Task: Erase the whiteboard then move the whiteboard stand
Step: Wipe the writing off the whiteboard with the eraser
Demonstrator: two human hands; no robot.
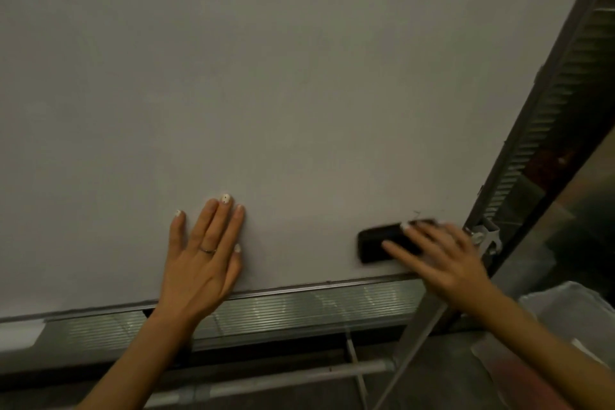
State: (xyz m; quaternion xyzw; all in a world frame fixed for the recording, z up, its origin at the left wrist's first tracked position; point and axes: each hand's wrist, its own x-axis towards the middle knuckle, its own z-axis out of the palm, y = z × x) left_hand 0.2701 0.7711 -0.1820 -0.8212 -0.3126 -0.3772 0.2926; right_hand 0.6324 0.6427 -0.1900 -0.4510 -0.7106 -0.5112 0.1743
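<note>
The whiteboard (266, 76) fills most of the view, its surface wiped to a pale grey. Near its lower right corner the right hand (442, 260) grips a black eraser (382, 241) against the board. The left hand (203, 256) lies flat on the board, fingers straight. Below runs the ribbed metal tray (299, 306); a stand crossbar (283, 376) shows underneath.

Down at my lower right sits a bin lined with a clear plastic bag (575, 316). Beside it, a flat white sheet (587, 351) lies on the grey floor (442, 379).
</note>
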